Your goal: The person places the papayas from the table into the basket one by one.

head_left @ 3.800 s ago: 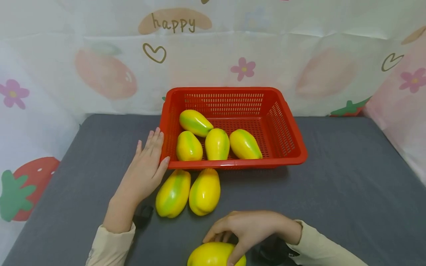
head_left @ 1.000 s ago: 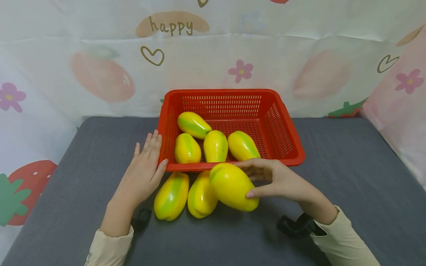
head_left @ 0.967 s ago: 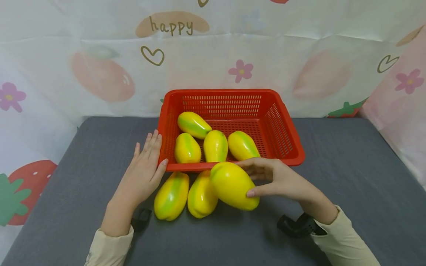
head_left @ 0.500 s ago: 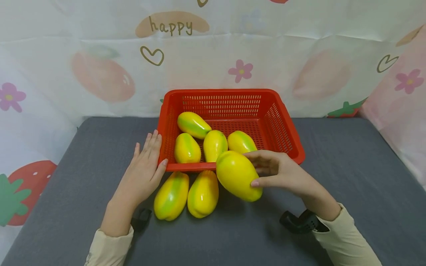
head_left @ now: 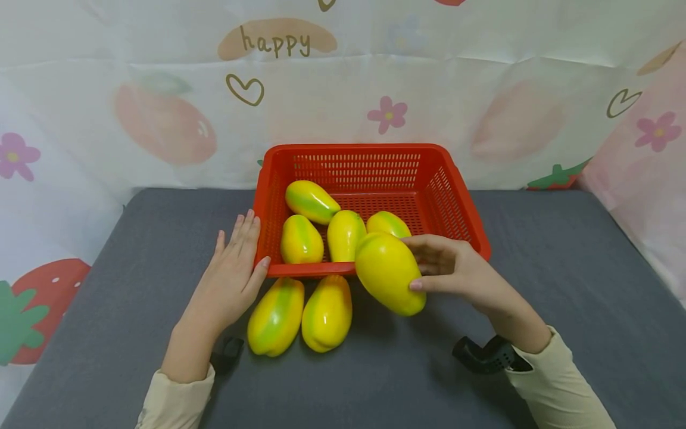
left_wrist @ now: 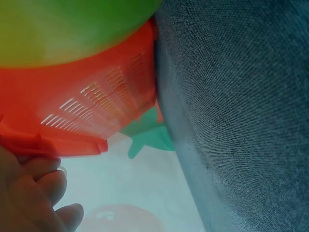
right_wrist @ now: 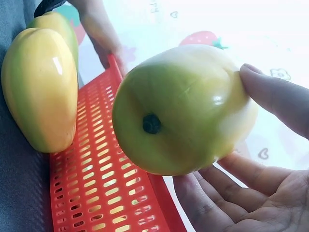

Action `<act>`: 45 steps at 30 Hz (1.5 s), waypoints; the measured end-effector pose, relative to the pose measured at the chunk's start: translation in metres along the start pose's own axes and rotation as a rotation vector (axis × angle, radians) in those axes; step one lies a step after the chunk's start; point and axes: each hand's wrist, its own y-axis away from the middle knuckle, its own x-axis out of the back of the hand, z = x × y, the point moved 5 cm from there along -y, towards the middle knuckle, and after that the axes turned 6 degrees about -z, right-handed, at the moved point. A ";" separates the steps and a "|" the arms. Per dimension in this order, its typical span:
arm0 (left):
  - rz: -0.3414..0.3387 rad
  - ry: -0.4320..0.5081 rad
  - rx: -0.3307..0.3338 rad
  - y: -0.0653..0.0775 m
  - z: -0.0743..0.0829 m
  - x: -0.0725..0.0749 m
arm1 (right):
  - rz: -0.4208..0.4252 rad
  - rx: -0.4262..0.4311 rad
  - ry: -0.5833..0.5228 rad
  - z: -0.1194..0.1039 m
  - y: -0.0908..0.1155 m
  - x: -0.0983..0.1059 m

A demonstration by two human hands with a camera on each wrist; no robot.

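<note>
My right hand [head_left: 455, 265] holds a yellow papaya [head_left: 390, 274] between thumb and fingers, over the front rim of the red basket [head_left: 450, 260]. A dark stem spot shows on this papaya [left_wrist: 72, 29] is not certain in the left wrist view, but the held papaya [right_wrist: 183, 111] is plain in the right wrist view. My left hand [head_left: 227, 280] lies with straight fingers against the basket's left side. Several papayas [head_left: 302, 239] lie inside the basket. Two more, a green-striped papaya [head_left: 276, 317] and a yellower papaya [head_left: 327, 314], lie on the cloth before it.
A grey cloth [head_left: 563, 286] covers the table. Behind the basket hangs a printed backdrop [head_left: 343, 89] with fruit and flowers. A black wrist device [head_left: 485, 356] sits at my right wrist.
From near the front of the table, my right hand has lifted the papaya up to the basket's front rim, lately drifting a little right and farther forward. My left hand stays put.
</note>
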 end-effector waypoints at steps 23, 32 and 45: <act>-0.006 0.000 0.010 0.000 -0.002 0.002 | 0.145 0.101 -0.025 0.000 -0.003 0.024; -0.017 0.006 0.006 -0.001 -0.001 -0.002 | 0.169 0.118 -0.070 -0.002 -0.001 0.031; -0.002 -0.001 0.003 0.000 -0.001 0.000 | 0.236 0.074 -0.096 -0.010 -0.015 0.043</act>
